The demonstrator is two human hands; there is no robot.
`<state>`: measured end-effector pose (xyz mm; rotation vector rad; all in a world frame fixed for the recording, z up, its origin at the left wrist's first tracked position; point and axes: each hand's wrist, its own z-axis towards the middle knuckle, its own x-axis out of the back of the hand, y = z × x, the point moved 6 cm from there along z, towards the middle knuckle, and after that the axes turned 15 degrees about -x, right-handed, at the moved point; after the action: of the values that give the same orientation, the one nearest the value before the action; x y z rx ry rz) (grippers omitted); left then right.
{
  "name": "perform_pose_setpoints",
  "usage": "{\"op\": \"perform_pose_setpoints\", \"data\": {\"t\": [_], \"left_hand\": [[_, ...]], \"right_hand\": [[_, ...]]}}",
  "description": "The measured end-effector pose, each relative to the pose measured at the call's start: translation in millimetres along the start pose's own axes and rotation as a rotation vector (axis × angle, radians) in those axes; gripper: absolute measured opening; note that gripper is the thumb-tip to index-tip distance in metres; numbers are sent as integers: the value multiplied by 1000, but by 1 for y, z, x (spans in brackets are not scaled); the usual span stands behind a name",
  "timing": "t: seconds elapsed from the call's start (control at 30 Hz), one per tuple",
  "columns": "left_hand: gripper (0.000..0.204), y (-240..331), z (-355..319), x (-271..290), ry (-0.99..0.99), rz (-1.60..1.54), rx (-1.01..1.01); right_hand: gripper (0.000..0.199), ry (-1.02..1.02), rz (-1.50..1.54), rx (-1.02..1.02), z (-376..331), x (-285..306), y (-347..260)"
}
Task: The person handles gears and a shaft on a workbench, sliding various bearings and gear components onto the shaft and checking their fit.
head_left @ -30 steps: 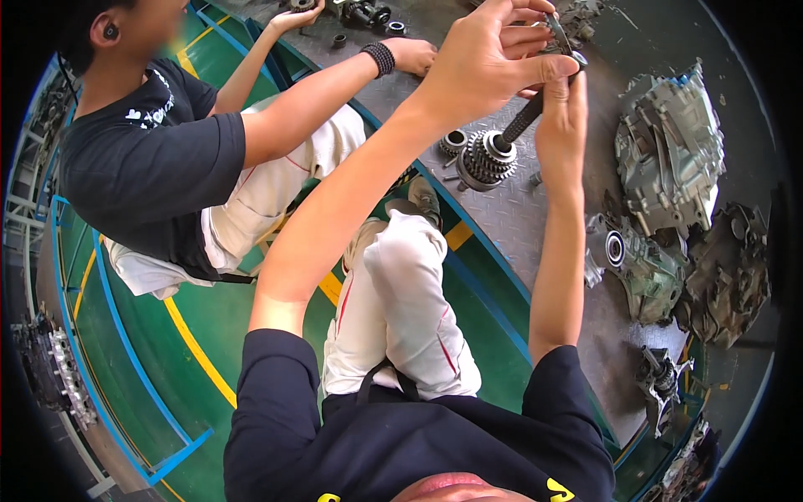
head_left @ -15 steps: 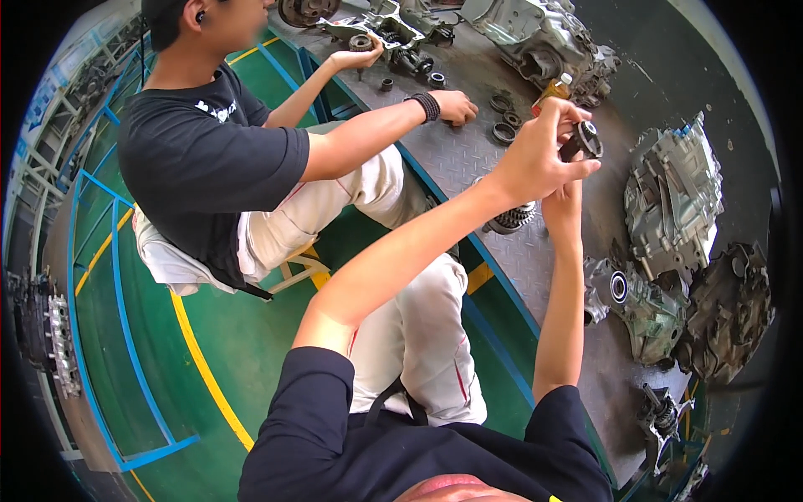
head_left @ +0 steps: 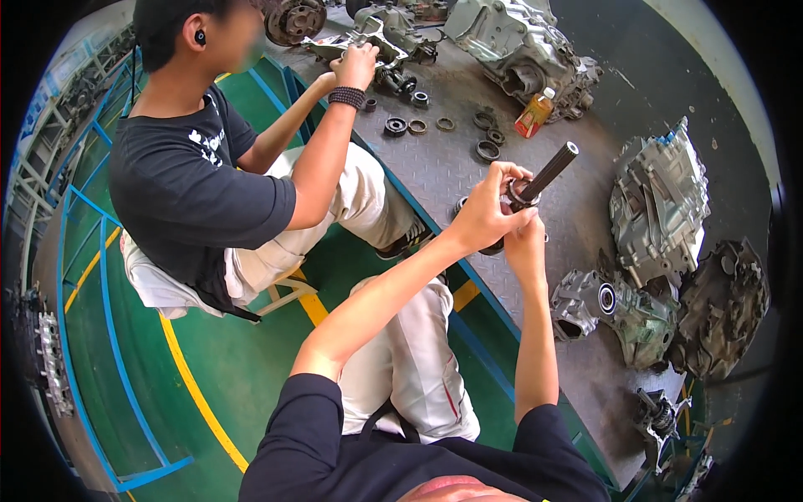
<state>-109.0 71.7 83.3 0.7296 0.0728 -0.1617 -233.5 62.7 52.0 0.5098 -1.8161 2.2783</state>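
Patterned metal benchtop (head_left: 435,163) holds several loose rings (head_left: 495,136), not yet fitted anywhere, while 1 dark collar (head_left: 524,195) appears seated around the splined shaft (head_left: 554,170), slanting up above it. Both forearms reach forward: the left hand (head_left: 487,211) curls closed about that collar; the right hand (head_left: 527,244) sits just below, its grip hidden.

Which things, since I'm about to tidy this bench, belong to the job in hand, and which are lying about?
In hand:
- ridged shaft, held between left hand and right hand
- dark ring around it

Seemingly lying about:
- drink bottle
- large grey casing at right
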Motion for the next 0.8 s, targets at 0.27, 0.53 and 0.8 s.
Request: {"op": "perform_pose_setpoints", "data": {"t": [0.27, 0.53, 0.8], "left_hand": [[57, -13, -22, 7, -60, 37, 45], [56, -20, -30, 10, -52, -1, 86], [61, -24, -30, 12, -103, 115, 78]], "right_hand": [[58, 87, 28, -23, -12, -4, 9], [62, 121, 13, 4, -16, -3, 13], [60, 88, 55, -34, -21, -6, 20]]}}
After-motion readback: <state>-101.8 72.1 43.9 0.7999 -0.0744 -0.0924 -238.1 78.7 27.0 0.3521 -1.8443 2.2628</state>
